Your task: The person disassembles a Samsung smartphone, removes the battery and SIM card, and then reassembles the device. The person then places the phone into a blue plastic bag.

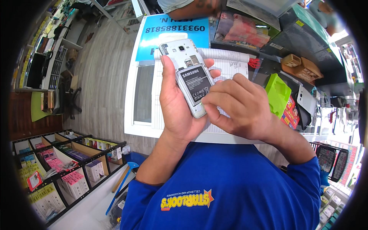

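Above the white-edged tabletop [142, 129], the left hand [176, 111] holds the phone [179, 58] between thumb and fingers, its open back and black battery [193, 82] facing up. The right hand [243, 107] is curled at the battery's lower corner; whether it pinches something, I cannot tell.

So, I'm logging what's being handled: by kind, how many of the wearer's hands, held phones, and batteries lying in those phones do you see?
Wearer's hands: 2 (left hand, right hand)
Opened phone: 1
Battery: 1
Total: 4
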